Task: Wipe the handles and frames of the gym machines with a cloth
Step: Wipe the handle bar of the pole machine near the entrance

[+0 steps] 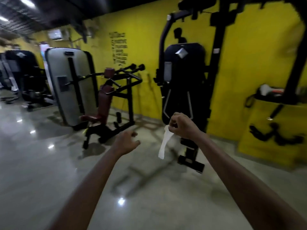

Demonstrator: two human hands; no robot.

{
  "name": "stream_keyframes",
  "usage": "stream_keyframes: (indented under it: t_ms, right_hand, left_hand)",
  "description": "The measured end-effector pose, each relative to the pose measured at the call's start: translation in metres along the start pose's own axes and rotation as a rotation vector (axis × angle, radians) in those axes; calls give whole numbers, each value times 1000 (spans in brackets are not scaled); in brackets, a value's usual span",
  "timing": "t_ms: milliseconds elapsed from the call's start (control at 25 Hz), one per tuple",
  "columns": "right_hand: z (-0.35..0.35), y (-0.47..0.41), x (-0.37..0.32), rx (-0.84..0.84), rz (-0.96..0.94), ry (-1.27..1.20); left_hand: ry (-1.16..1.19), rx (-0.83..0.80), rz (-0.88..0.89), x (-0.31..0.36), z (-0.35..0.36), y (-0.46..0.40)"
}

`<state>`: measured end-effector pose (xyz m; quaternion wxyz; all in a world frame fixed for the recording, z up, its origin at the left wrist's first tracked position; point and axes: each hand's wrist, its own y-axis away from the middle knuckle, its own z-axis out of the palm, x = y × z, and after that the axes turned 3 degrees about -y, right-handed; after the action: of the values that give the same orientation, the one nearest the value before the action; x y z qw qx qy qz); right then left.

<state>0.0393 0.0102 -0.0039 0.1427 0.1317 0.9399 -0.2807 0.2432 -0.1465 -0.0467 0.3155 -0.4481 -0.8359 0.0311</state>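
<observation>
- Standing out on the glossy floor (41, 171), you have every machine ahead of you along the yellow wall (144, 52), and neither hand touches any of them; wiping has not begun on what is in view.
- Far left, dark machines (25, 75) sit blurred in the distance, too soft to name.
- Next comes the grey weight-stack shroud (70, 85) with its maroon seat (94, 117) and black press handles (136, 68) sticking out toward you, probably the easiest handles to reach first.
- Your left hand (127, 141) floats empty in front of you, fingers loosely curled and gripping nothing, free to steady a frame.
- The white cloth (163, 143) hangs limp in the air from your right hand (181, 126), which pinches its top corner between thumb and fingertips; held so, it dangles as a narrow strip and likely needs bunching into the palm before it wipes well.
- Behind that hand stands the tall black machine (184, 77), its frame upright (216, 60) close to the wall.
- At the right edge, a black shelf (274, 99) on the wall carries blurred items.
</observation>
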Motion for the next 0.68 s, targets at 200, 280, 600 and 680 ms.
stream_keyframes:
  t_ms: [200,280,600,680]
  right_hand:
    - [-53,40,95,90,230,114]
    - [-74,54,130,109,291,155]
    - [-154,76,279,127,402,259]
    - [-172,74,313,88,414,280]
  left_hand:
    - [64,-136,231,73,89,-74]
    - [90,-183,298,107,120,-97]
    - [146,-229,422,227,236,-186]
    - [166,-230,416,253,257,-207]
